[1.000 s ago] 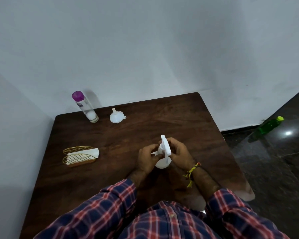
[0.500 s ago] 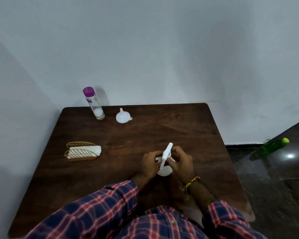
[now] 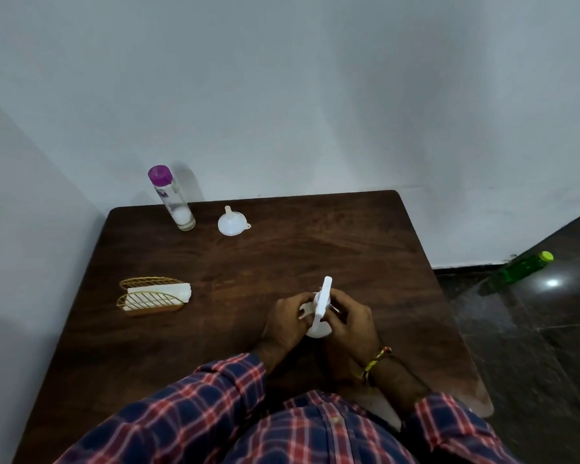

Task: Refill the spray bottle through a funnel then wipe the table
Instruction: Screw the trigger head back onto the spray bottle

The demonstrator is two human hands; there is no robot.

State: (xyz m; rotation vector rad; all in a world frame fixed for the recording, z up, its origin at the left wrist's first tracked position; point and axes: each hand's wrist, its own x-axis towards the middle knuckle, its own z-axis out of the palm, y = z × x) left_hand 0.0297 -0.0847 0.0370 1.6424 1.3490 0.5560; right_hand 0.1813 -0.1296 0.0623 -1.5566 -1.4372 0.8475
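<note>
A white spray bottle (image 3: pixel 322 304) stands on the dark wooden table (image 3: pixel 268 262), near its front middle. My left hand (image 3: pixel 285 321) grips it from the left and my right hand (image 3: pixel 350 321) from the right, fingers around the neck below the spray head. The bottle's body is mostly hidden by my hands. A white funnel (image 3: pixel 231 222) lies mouth down at the back of the table. Left of the funnel stands a clear bottle with a purple cap (image 3: pixel 172 199) and a little white liquid at its bottom.
A gold wire holder with white napkins (image 3: pixel 153 296) sits on the left side of the table. Grey walls close the back and left. A green bottle (image 3: pixel 524 267) lies on the dark tiled floor to the right.
The spray head has turned between my hands, from pointing away to tilted right. My view has shifted, so the table sits lower and squarer in frame.
</note>
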